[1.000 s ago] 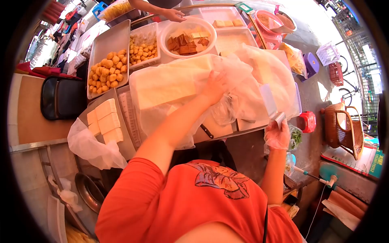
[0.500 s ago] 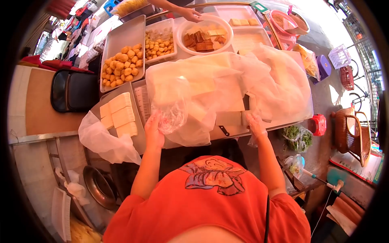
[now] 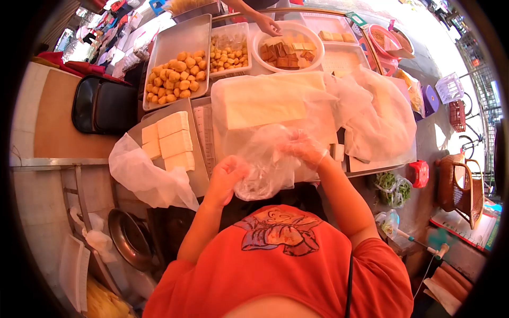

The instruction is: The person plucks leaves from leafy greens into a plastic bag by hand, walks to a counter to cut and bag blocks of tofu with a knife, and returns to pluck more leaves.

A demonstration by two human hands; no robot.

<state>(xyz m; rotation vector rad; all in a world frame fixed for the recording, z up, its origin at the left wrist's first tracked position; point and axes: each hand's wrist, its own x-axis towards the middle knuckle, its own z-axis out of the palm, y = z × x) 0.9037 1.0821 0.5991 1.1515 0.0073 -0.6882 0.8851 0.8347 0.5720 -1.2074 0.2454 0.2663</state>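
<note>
A crumpled clear plastic bag point(image 3: 268, 167) is between my two hands at the near edge of the stall table. My left hand point(image 3: 228, 177) has its fingers closed on the bag's left side. On its upper right, my right hand point(image 3: 305, 148) pinches the bag; clear plastic like a thin glove shows at the wrist. Just beyond lies a pale tofu slab point(image 3: 260, 106), partly under a thin white cloth point(image 3: 328, 87). To the left, cut tofu blocks point(image 3: 174, 135) sit on a tray beside a bunched cloth point(image 3: 151, 177).
Fried tofu puffs point(image 3: 175, 77) fill part of a tray at the back left. Another person's hand point(image 3: 269, 25) reaches over a white basin point(image 3: 258, 50) of brown tofu pieces point(image 3: 286, 55). A black chair point(image 3: 108, 106) stands left; a wicker basket point(image 3: 456, 183) is at right.
My right hand has moved left from the cloth and flat metal piece at the table edge to the plastic bag. The bag has come nearer me, and the cloth over the slab has shifted.
</note>
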